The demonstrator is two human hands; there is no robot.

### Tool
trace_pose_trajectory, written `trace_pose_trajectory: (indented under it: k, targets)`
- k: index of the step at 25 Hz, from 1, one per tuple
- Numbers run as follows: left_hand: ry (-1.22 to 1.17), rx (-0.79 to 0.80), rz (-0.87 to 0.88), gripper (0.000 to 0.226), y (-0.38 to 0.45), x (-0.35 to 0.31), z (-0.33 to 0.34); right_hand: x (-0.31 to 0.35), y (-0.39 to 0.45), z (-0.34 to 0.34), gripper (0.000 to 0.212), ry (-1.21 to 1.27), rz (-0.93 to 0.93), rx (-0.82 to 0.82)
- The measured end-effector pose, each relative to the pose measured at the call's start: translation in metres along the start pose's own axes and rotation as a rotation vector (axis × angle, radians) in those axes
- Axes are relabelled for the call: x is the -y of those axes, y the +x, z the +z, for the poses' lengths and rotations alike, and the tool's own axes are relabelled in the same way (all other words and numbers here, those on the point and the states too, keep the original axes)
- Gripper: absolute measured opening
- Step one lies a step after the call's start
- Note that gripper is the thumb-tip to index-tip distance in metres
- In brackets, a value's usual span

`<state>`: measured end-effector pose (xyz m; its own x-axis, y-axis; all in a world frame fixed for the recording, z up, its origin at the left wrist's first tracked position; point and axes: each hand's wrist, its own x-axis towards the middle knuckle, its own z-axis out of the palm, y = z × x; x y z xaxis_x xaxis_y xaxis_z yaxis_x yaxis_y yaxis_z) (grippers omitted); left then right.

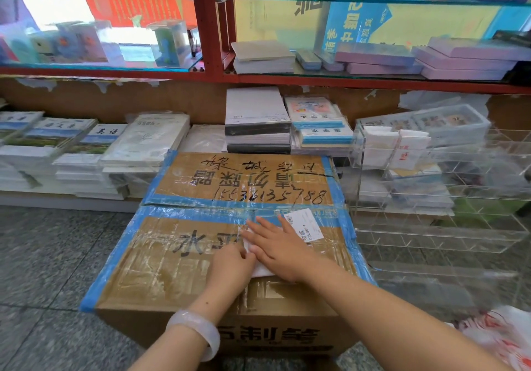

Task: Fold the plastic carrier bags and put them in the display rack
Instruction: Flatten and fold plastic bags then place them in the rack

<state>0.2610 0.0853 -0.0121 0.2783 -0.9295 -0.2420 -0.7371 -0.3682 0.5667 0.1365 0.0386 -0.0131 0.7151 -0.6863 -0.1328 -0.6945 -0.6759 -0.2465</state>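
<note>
A person leans over a taped cardboard box [218,244] standing on the speckled floor, using its lid as a work surface. Both hands are on a white plastic carrier bag [260,270] folded flat on the box top, of which only slivers show from under them. The right hand [280,245] lies palm down across the bag, fingers [265,224] straight and spread, pressing it flat. The left hand [231,268], a pale bangle [196,332] on its wrist, sits just beside it with fingers curled, pinching the near left edge of the bag. To the right of the box stands a clear acrylic display rack [436,192] of open compartments; folded white bags [395,148] already stand in its upper left cells. At the lower right corner lies a crumpled heap of white and red carrier bags [498,339], well apart from the hands. Behind the box, stacks of exercise books [86,152] sit on a low shelf beneath a red-framed glass cabinet [207,25].
</note>
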Motion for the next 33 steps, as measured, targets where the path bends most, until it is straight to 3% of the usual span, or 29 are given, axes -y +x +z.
trace_pose_trajectory:
  k: [1, 4, 6, 8, 13, 15, 18, 22, 28, 30, 33]
  targets:
    - [0.013, -0.014, 0.009, 0.037, -0.001, 0.001, -0.001, -0.003, 0.003, 0.003, 0.085, -0.018, -0.033, 0.025]
    - [0.086, -0.032, 0.039, 0.034, -0.005, 0.006, 0.002, -0.005, 0.008, 0.007, 0.052, -0.044, -0.096, 0.083]
    - [0.207, -0.042, 0.095, 0.026, -0.007, 0.01, 0.003, -0.004, 0.01, 0.009, 0.056, -0.035, -0.102, 0.113]
    - [0.249, -0.062, 0.117, 0.027, -0.01, 0.013, 0.004, -0.002, 0.012, 0.012, 0.078, -0.024, -0.106, 0.133]
    - [-0.083, -0.055, 0.01, 0.027, -0.014, 0.01, 0.002, 0.0, 0.014, 0.019, 0.082, -0.064, -0.069, 0.167]
    - [-0.084, -0.035, -0.005, 0.024, -0.014, 0.009, 0.001, 0.002, 0.015, 0.017, 0.073, 0.008, -0.025, 0.159]
    - [0.023, -0.021, 0.026, 0.03, -0.017, 0.01, 0.002, -0.002, 0.016, 0.002, 0.063, 0.304, 0.069, 0.057]
    - [0.148, 0.038, 0.081, 0.048, -0.018, 0.011, 0.007, -0.01, 0.016, -0.009, 0.053, 0.15, 0.153, -0.024]
    - [-0.019, 0.118, 0.049, 0.056, -0.009, 0.013, 0.003, -0.007, 0.021, -0.021, 0.031, 0.384, 0.293, 0.134]
    - [-0.045, 0.107, 0.057, 0.05, -0.011, 0.013, 0.003, -0.004, 0.018, -0.021, 0.013, 0.4, 0.298, 0.126]
    - [-0.226, 0.122, 0.039, 0.048, -0.014, 0.009, -0.001, -0.005, 0.008, -0.026, 0.012, 0.606, 0.269, 0.037]
